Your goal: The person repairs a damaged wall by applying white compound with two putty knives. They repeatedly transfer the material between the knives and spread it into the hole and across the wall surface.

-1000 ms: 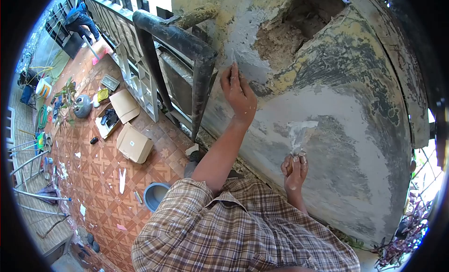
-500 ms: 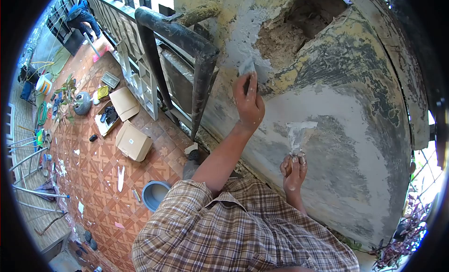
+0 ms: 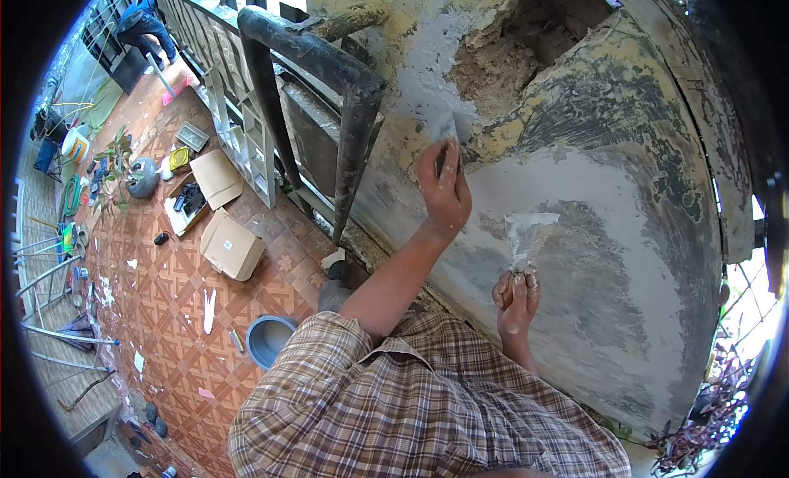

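Observation:
My left hand [image 3: 446, 190] is closed on a putty knife [image 3: 445, 129], its blade against the wall at the lower end of a fresh grey-white filler patch [image 3: 431, 71]. Lower and to the right, my right hand [image 3: 518, 304] grips the handle of a second, wider putty knife [image 3: 523, 238]. That blade points upward, with pale filler along its top edge and smears below. A ragged hole [image 3: 559, 26] opens in the wall just above and right of the left hand. Flaking yellow and dark paint and smoothed grey areas cover the wall [image 3: 592, 289].
A black metal railing [image 3: 357, 141] stands close left of my left hand. On the tiled floor are a grey-blue bucket [image 3: 261, 340], cardboard boxes [image 3: 233, 246] and a potted plant [image 3: 143, 179]. Another person [image 3: 145, 30] bends over at the far upper left.
My left hand has slid slightly down and to the right along the wall with its putty knife. My right hand and its knife have hardly moved.

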A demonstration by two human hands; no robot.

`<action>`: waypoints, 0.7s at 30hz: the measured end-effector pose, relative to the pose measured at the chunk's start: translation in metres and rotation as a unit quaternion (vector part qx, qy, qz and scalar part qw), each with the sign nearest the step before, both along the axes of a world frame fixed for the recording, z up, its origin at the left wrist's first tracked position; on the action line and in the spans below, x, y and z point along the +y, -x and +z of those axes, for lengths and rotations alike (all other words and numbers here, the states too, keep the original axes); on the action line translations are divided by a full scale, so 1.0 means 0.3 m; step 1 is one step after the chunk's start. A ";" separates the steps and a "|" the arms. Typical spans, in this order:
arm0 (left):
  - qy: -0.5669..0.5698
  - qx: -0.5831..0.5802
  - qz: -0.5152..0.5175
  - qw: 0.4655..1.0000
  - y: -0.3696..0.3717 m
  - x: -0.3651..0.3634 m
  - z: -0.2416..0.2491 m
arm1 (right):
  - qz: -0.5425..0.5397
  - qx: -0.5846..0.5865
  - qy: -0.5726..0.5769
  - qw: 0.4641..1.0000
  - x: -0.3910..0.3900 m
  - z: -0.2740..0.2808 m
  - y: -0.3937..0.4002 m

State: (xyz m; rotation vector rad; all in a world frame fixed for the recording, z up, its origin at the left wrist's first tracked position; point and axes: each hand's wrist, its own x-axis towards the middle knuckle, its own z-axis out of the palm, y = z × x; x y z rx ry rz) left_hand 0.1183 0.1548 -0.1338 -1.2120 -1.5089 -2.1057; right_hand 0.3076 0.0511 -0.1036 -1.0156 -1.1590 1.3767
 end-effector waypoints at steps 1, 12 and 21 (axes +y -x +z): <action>-0.002 -0.002 -0.025 1.000 -0.013 -0.014 -0.002 | -0.001 0.000 -0.002 1.000 0.001 0.000 -0.001; 0.017 -0.057 0.001 0.998 -0.024 -0.010 0.018 | 0.005 0.014 -0.007 1.000 0.003 -0.013 -0.010; 0.024 -0.140 0.012 0.990 0.041 -0.002 -0.017 | -0.004 0.022 -0.020 1.000 -0.001 -0.003 -0.015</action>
